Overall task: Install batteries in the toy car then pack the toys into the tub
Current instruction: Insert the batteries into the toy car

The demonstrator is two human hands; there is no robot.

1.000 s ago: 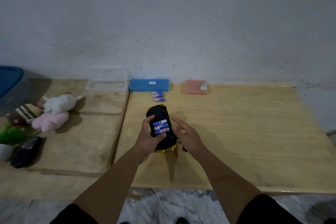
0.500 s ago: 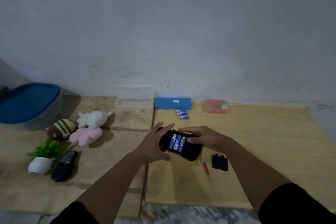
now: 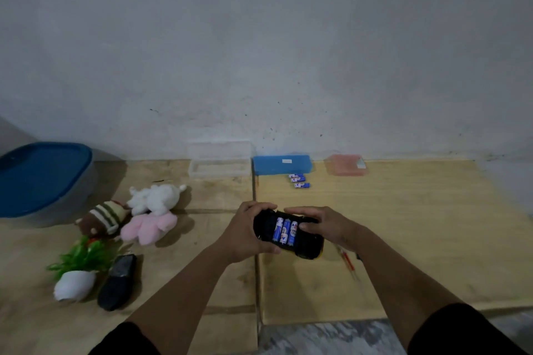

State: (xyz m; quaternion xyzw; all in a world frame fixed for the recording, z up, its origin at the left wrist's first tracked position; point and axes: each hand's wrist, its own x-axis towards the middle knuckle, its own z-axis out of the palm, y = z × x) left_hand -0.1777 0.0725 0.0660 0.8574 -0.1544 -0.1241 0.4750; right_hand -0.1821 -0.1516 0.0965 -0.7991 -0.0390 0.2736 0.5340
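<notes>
A black and yellow toy car (image 3: pixel 308 245) lies upside down between my hands, above the wooden boards. Three blue batteries (image 3: pixel 285 230) sit side by side in its open underside compartment. My left hand (image 3: pixel 245 235) grips the car's left end. My right hand (image 3: pixel 326 225) holds the right end, with the thumb near the batteries. Spare blue batteries (image 3: pixel 298 180) lie further back. The grey tub with a blue lid (image 3: pixel 43 179) stands at the far left. White (image 3: pixel 157 198), pink (image 3: pixel 148 228) and brown striped (image 3: pixel 102 217) plush toys lie near it.
A small green plant in a white pot (image 3: pixel 76 271) and a black shoe-like toy (image 3: pixel 118 282) lie at the left front. A clear box (image 3: pixel 219 163), a blue box (image 3: pixel 282 164) and a pink box (image 3: pixel 346 165) line the wall. A red screwdriver (image 3: pixel 347 262) lies under my right wrist.
The car has been turned from pointing away from me to lying crosswise, and both hands now grip its ends. My view has swung left, bringing the tub and toys into sight.
</notes>
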